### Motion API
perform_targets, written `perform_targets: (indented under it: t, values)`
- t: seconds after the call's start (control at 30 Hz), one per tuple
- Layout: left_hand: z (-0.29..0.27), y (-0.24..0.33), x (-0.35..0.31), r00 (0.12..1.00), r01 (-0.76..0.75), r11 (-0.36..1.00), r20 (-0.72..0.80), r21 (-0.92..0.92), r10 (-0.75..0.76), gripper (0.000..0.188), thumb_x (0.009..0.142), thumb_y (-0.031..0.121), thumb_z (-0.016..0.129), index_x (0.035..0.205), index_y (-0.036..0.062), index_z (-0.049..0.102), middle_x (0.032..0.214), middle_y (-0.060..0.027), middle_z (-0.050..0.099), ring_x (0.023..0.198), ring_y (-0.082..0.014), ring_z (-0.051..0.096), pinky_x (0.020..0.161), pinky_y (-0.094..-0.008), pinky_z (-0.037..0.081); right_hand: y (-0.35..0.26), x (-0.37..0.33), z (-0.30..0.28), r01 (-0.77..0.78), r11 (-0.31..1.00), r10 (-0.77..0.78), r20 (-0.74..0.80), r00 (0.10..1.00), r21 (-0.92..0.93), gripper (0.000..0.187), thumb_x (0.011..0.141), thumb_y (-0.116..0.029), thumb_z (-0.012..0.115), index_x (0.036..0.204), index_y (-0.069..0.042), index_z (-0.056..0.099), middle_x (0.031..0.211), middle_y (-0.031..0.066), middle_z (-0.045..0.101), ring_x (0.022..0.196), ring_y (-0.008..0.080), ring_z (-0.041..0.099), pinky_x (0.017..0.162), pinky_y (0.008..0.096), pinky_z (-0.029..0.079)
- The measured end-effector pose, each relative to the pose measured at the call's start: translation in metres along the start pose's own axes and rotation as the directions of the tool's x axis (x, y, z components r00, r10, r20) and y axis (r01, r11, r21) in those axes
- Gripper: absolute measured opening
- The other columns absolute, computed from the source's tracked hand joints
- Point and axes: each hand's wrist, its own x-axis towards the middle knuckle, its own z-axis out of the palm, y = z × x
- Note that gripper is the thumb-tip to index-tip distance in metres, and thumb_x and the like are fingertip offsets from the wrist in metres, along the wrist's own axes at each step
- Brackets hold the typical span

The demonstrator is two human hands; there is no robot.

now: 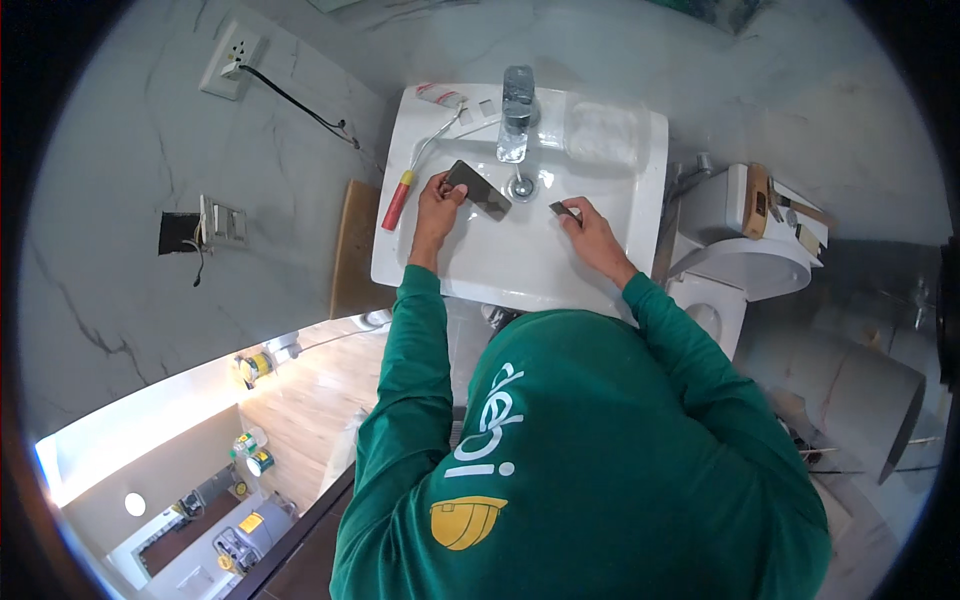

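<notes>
My left hand (432, 222) grips a dark rectangular sharpening stone (480, 192) at its left end and holds it tilted over the white sink (388, 262); its surface looks partly wet. Between the thumb and fingers of my right hand (598, 242) is a small flat dark metal blade (563, 210), apart from the stone, over the right side of the basin. A chrome faucet (517, 110) rises at the back, above the drain (521, 188). On the sink's left rim lies a tool with a red and yellow handle (397, 203) and a thin, pale shaft.
A toilet tank (712, 208) at right carries a wooden hand plane (757, 203) and loose pieces. The toilet lid (760, 272) stands raised. A brown board (360, 250) leans left of the sink. A black cord (290, 98) hangs from a wall outlet (235, 62).
</notes>
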Motion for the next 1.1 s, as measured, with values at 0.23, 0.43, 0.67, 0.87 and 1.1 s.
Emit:
perform_targets:
  t: [0.23, 0.43, 0.67, 0.87, 1.1]
  values:
    - [0.002, 0.036, -0.027, 0.996, 0.089, 0.991, 0.012, 0.099, -0.09, 0.065, 0.087, 0.006, 0.076, 0.148, 0.003, 0.053, 0.102, -0.0079, 0.066, 0.084, -0.0155, 0.067, 0.076, -0.0289, 0.057, 0.006, 0.0, -0.001, -0.034, 0.999, 0.034, 0.013, 0.999, -0.002, 0.035, 0.104, -0.025, 0.061, 0.133, -0.005, 0.056, 0.096, 0.0238, 0.071, 0.086, 0.035, 0.07, 0.08, 0.045, 0.053]
    - [-0.006, 0.015, -0.06, 0.934, 0.304, 0.916, 0.108, 0.261, -0.34, 0.038, 0.094, 0.022, 0.073, 0.123, -0.0027, 0.065, 0.083, -0.009, 0.069, 0.066, -0.0157, 0.065, 0.063, -0.0279, 0.056, 0.013, 0.004, 0.002, -0.065, 0.998, 0.065, 0.005, 0.998, -0.001, 0.036, 0.104, -0.026, 0.061, 0.133, -0.005, 0.057, 0.103, 0.0256, 0.073, 0.093, 0.0383, 0.073, 0.083, 0.047, 0.054]
    - [-0.014, -0.004, -0.067, 0.72, 0.694, 0.658, 0.284, -0.291, -0.634, 0.026, 0.106, 0.023, 0.054, 0.11, -0.003, 0.058, 0.091, -0.0194, 0.072, 0.059, -0.0194, 0.063, 0.046, -0.0231, 0.053, 0.016, 0.007, 0.005, -0.061, 0.998, 0.061, -0.02, 0.998, 0.017, 0.036, 0.103, -0.027, 0.062, 0.132, -0.006, 0.058, 0.097, 0.0232, 0.072, 0.088, 0.0358, 0.071, 0.08, 0.0455, 0.054]
    - [-0.016, -0.016, -0.066, 0.713, 0.688, 0.55, 0.298, -0.474, -0.635, 0.025, 0.107, 0.021, 0.049, 0.109, -0.0036, 0.054, 0.092, -0.0216, 0.07, 0.062, -0.0226, 0.065, 0.045, -0.023, 0.054, 0.014, 0.007, 0.0, -0.089, 0.996, 0.089, -0.023, 0.996, 0.006, 0.036, 0.103, -0.028, 0.062, 0.134, -0.008, 0.058, 0.088, 0.0186, 0.07, 0.08, 0.0322, 0.068, 0.078, 0.0448, 0.053]
    - [-0.017, -0.017, -0.062, 0.697, 0.696, 0.508, 0.305, -0.508, -0.649, 0.025, 0.106, 0.021, 0.047, 0.105, -0.0038, 0.053, 0.091, -0.0214, 0.068, 0.065, -0.0243, 0.066, 0.047, -0.024, 0.054, 0.012, 0.009, 0.0, -0.101, 0.995, 0.101, -0.008, 0.995, 0.01, 0.037, 0.104, -0.028, 0.061, 0.134, -0.007, 0.058, 0.087, 0.018, 0.069, 0.081, 0.0322, 0.068, 0.078, 0.0451, 0.052]
